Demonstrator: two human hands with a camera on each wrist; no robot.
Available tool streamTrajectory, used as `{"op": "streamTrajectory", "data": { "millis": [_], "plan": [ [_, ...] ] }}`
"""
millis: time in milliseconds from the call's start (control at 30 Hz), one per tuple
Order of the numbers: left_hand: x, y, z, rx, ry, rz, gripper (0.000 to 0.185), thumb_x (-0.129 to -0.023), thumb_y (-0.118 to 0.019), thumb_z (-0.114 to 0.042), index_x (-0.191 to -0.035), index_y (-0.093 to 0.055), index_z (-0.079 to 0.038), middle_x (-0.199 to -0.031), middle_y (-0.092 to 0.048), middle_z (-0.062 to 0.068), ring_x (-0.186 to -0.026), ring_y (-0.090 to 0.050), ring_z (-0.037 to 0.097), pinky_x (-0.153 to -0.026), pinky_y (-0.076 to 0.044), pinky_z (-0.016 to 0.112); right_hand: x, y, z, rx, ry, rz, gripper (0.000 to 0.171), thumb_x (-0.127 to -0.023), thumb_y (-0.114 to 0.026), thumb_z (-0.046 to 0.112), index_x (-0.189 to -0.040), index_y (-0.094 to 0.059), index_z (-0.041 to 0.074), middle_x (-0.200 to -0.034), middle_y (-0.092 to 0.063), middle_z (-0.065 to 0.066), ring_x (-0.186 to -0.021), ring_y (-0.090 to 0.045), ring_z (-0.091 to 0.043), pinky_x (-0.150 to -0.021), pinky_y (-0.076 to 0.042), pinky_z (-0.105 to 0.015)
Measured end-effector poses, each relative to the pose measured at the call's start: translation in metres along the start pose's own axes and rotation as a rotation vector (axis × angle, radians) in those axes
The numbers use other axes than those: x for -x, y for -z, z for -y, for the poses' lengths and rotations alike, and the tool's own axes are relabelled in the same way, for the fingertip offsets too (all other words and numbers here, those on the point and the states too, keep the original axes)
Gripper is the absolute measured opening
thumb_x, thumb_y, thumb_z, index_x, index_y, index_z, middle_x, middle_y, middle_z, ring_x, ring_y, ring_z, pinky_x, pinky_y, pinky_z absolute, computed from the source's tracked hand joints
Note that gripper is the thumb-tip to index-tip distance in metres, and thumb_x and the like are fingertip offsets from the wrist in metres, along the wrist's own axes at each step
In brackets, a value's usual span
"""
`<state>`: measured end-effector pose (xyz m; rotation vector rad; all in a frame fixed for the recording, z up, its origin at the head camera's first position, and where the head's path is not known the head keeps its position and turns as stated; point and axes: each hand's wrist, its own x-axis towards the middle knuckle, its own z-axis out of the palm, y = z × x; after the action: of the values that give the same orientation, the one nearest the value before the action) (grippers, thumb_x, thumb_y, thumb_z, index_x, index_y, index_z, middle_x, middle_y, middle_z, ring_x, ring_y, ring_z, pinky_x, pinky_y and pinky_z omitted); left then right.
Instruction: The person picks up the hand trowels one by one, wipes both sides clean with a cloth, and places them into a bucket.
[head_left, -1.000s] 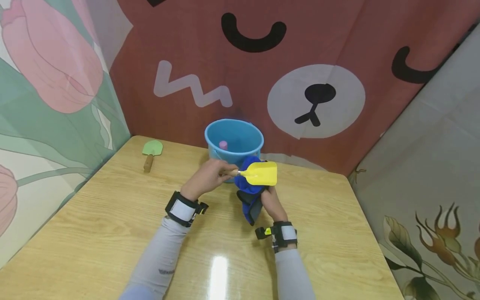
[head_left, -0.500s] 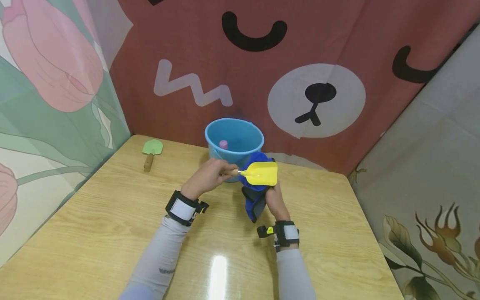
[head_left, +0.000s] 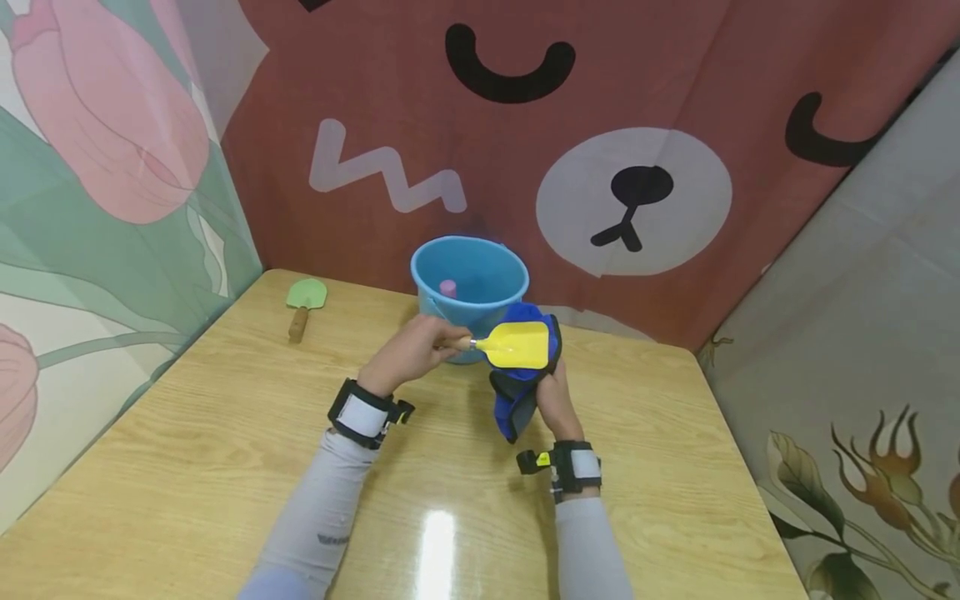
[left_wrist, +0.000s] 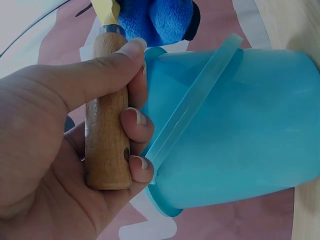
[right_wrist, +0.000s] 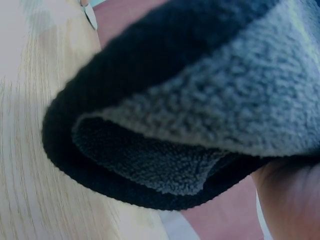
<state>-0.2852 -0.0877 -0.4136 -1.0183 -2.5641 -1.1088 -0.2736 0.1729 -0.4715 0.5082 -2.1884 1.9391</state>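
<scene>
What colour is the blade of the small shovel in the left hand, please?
Yellow shovel blade, clearest in the head view.

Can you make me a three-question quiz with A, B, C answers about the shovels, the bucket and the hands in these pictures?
1. Where is the small green shovel with a wooden handle?
A. In the bucket
B. On the wooden table, near the left wall
C. In the right hand

2. What colour is the round plastic bucket?
A. Light blue
B. Red
C. Yellow

3. What is the left hand doing?
A. Lying flat on the table
B. Gripping the wooden handle of the yellow shovel
C. Holding the bucket's rim

Answers:
1 B, it lies alone on the tabletop by the flowered wall.
2 A, both the head and left wrist views show it light blue.
3 B, the fingers curl round the handle while the right hand holds the blue and grey fleece cloth.
</scene>
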Motion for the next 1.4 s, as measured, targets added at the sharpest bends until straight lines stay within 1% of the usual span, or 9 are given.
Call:
{"op": "streamTrajectory", "data": {
  "millis": [100, 267, 400, 567, 733, 900, 1033, 1200, 1400],
  "plan": [
    [0.001, 0.001, 0.002, 0.019, 0.013, 0.000, 0.020, -0.090, -0.077, -0.004, -0.110, -0.077, -0.005, -0.105, -0.077, 0.007, -0.091, -0.072, 0.017, -0.081, -0.059, 0.033, 0.000, 0.000, 0.001, 0.000, -0.014, 0.000, 0.023, -0.110, -0.035, 0.026, -0.122, -0.050, 0.013, -0.112, -0.054, -0.002, -0.107, -0.049, -0.018, -0.102, -0.037, -0.040],
    [0.003, 0.001, 0.006, 0.033, 0.049, 0.000, 0.025, -0.089, -0.077, -0.003, -0.113, -0.077, -0.007, -0.108, -0.077, 0.007, -0.094, -0.073, 0.017, -0.082, -0.059, 0.033, 0.000, 0.002, 0.002, 0.021, -0.022, -0.020, 0.028, -0.110, -0.034, 0.026, -0.131, -0.047, 0.012, -0.118, -0.052, -0.002, -0.114, -0.047, -0.019, -0.107, -0.034, -0.042],
    [0.004, 0.002, 0.008, 0.034, 0.054, -0.001, 0.028, -0.088, -0.077, -0.002, -0.116, -0.076, -0.006, -0.109, -0.077, 0.008, -0.096, -0.073, 0.019, -0.083, -0.059, 0.034, 0.000, 0.003, 0.003, 0.020, -0.014, -0.027, 0.030, -0.110, -0.035, 0.029, -0.132, -0.047, 0.012, -0.120, -0.052, -0.002, -0.117, -0.047, -0.020, -0.108, -0.033, -0.042],
    [0.005, 0.006, 0.012, 0.042, 0.087, 0.005, 0.029, -0.089, -0.076, -0.001, -0.118, -0.076, -0.006, -0.111, -0.077, 0.008, -0.098, -0.074, 0.021, -0.084, -0.059, 0.036, -0.002, 0.005, 0.005, -0.003, 0.018, -0.017, 0.030, -0.110, -0.037, 0.032, -0.127, -0.050, 0.012, -0.115, -0.052, -0.001, -0.112, -0.047, -0.018, -0.104, -0.035, -0.040],
    [0.008, 0.009, 0.017, 0.015, 0.120, 0.012, 0.028, -0.089, -0.076, -0.001, -0.117, -0.076, -0.009, -0.111, -0.076, 0.006, -0.097, -0.073, 0.020, -0.084, -0.059, 0.037, -0.002, 0.007, 0.007, -0.027, 0.030, -0.032, 0.025, -0.110, -0.041, 0.031, -0.121, -0.052, 0.012, -0.110, -0.052, 0.001, -0.105, -0.047, -0.016, -0.099, -0.038, -0.036],
    [0.011, 0.016, 0.019, -0.017, 0.112, 0.015, 0.026, -0.089, -0.077, -0.001, -0.112, -0.078, -0.010, -0.107, -0.077, 0.004, -0.091, -0.072, 0.017, -0.081, -0.059, 0.038, -0.003, 0.008, 0.007, -0.028, 0.025, -0.052, 0.022, -0.110, -0.041, 0.030, -0.119, -0.053, 0.015, -0.108, -0.052, 0.001, -0.105, -0.048, -0.016, -0.099, -0.039, -0.034],
    [0.014, 0.021, 0.021, 0.001, 0.093, 0.019, 0.027, -0.089, -0.076, -0.001, -0.116, -0.077, -0.009, -0.107, -0.077, 0.005, -0.091, -0.072, 0.017, -0.081, -0.059, 0.037, -0.003, 0.009, 0.007, -0.032, 0.018, -0.052, 0.022, -0.110, -0.041, 0.029, -0.121, -0.053, 0.014, -0.112, -0.053, 0.000, -0.109, -0.048, -0.017, -0.102, -0.038, -0.035],
    [0.017, 0.024, 0.024, 0.082, 0.093, 0.015, 0.028, -0.091, -0.074, 0.000, -0.118, -0.075, -0.006, -0.111, -0.076, 0.007, -0.096, -0.073, 0.020, -0.083, -0.059, 0.035, -0.003, 0.009, 0.006, -0.041, 0.022, -0.058, 0.023, -0.110, -0.039, 0.028, -0.121, -0.054, 0.015, -0.115, -0.055, 0.002, -0.112, -0.049, -0.016, -0.104, -0.037, -0.036],
    [0.015, 0.023, 0.018, 0.159, 0.051, 0.006, 0.031, -0.092, -0.072, 0.000, -0.123, -0.072, -0.002, -0.116, -0.075, 0.012, -0.099, -0.074, 0.022, -0.083, -0.060, 0.034, -0.004, 0.004, 0.004, -0.027, 0.036, -0.022, 0.017, -0.110, -0.041, 0.027, -0.111, -0.055, 0.017, -0.105, -0.053, 0.001, -0.102, -0.048, -0.017, -0.098, -0.038, -0.036]
  ]
}}
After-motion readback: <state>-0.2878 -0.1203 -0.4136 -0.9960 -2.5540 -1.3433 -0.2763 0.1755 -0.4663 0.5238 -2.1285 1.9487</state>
